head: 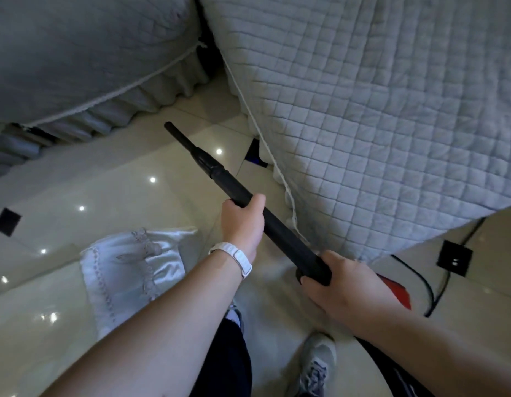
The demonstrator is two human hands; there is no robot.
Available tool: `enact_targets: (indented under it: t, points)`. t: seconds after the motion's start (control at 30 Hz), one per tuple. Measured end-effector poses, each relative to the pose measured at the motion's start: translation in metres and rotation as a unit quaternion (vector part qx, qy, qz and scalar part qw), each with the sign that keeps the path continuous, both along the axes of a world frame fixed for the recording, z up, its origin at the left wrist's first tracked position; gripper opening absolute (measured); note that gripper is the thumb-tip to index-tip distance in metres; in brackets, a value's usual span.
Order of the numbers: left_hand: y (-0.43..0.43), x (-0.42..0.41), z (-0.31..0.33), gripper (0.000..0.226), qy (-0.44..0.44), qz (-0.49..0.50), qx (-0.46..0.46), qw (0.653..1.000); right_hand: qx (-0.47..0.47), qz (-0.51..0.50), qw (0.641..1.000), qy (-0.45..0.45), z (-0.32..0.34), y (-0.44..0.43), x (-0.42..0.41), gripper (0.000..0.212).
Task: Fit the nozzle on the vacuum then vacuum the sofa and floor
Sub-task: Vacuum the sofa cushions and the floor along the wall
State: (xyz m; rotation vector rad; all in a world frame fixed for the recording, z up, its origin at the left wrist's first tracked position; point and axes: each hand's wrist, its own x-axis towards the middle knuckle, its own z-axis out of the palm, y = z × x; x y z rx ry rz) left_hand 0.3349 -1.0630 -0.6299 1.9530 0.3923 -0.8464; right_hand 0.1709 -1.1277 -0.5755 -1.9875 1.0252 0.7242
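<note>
Nozzle (183, 140) is sitting on the far end of the black vacuum tube (240, 193). It is a narrow tip that looks pushed fully home, so I am judging the fitting step to be done. The tip is pointing into the gap to the left of the sofa (391, 124), over the shiny floor (111, 196). I cannot tell whether it is touching the tiles or hanging just above them.

My left hand (243, 222) is wrapping around the middle of the tube, thumb over the top. My right hand (343, 285) is clasping the thick rear end, just beside the sofa's lower edge.

Behind that hand, near the sofa's bottom corner, a red vacuum body (399, 292) is showing, with a black cord (430, 293) looping beside it. Across the gap from the sofa a second padded seat (76, 53) is hanging its frilled skirt down to the floor. A white cloth (128, 267) is lying on the tiles well left of the sofa, close to my left forearm.

I am reading this as the vacuuming stage, working the floor along the sofa's foot. Next I should be lowering the tip flat to the tiles and running it along the sofa's edge. That means keeping it off the loose corded hem (265, 144), which could get sucked in.
</note>
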Motion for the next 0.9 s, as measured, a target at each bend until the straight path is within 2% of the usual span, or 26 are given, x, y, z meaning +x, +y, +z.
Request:
enact_targets:
  t: [0.1, 0.23, 0.43, 0.53, 0.6, 0.9]
  points:
    - [-0.018, -0.034, 0.034, 0.024, -0.01, -0.018, -0.025, 0.999, -0.021, 0.007, 1.0, -0.001, 0.033, -0.012, -0.037, 0.02]
    - [-0.045, -0.077, 0.063, 0.029, -0.019, -0.062, -0.041, 0.997, -0.007, -0.069, 0.997, -0.034, 0.057, -0.021, -0.087, 0.019]
    - [-0.075, -0.127, 0.078, 0.023, -0.024, -0.133, -0.044, 0.99, 0.018, -0.167, 0.984, -0.065, 0.071, -0.024, -0.144, 0.028]
    - [-0.086, -0.148, 0.082, 0.024, -0.017, -0.178, -0.04, 0.983, 0.017, -0.213, 0.975, -0.06, 0.078, -0.02, -0.167, 0.021]
    - [-0.096, -0.164, 0.087, 0.026, -0.016, -0.214, -0.043, 0.976, 0.011, -0.253, 0.966, -0.054, 0.082, -0.017, -0.18, 0.014]
    - [-0.134, -0.239, 0.114, 0.028, 0.01, -0.378, -0.069, 0.923, 0.002, -0.436, 0.899, -0.047, 0.104, 0.01, -0.236, 0.016]
